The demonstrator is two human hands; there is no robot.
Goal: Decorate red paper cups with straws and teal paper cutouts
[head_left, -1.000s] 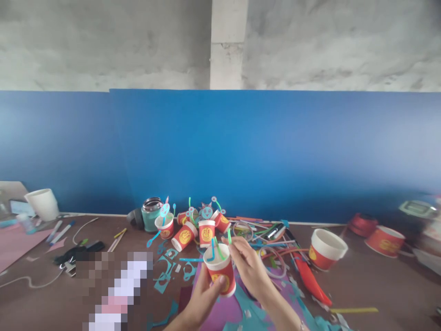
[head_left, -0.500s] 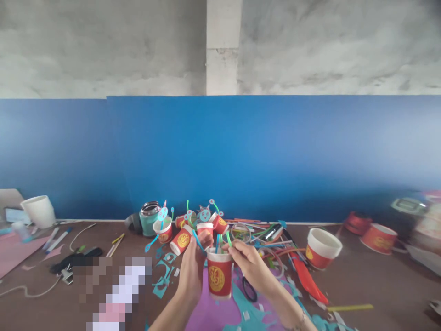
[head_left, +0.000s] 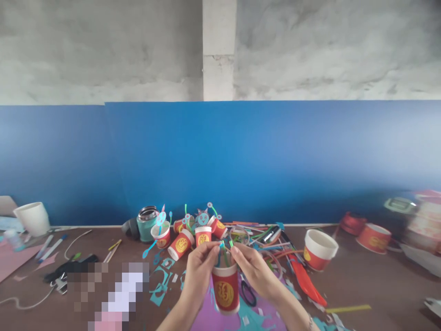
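Note:
A red paper cup (head_left: pixel 225 292) with a white rim and a gold emblem stands upright in front of me, blue and green straws (head_left: pixel 225 255) rising out of it. Above its left rim, my left hand (head_left: pixel 201 271) pinches the top of a blue straw between thumb and fingers. My right hand (head_left: pixel 257 266) is closed in a pinch on a green straw over the right side. The two fingertips are close together. Under the cup lie purple paper (head_left: pixel 203 317) and teal paper scraps (head_left: pixel 255 319). Black-handled scissors (head_left: pixel 248 293) rest partly behind my right wrist.
Several red cups (head_left: pixel 181 244) stand or lie behind, some with straws and paper faces (head_left: pixel 203 218). Nearby are a teal thermos (head_left: pixel 146 225), a pile of straws (head_left: pixel 255 230), a red strip (head_left: pixel 306 280), stacked cups (head_left: pixel 320 250) and a white cup (head_left: pixel 32 219). A blue partition (head_left: pixel 220 161) borders the table.
My hands have come closer together above the cup. The blue straw, which leaned out to the left, now has its top drawn in near the green straw's.

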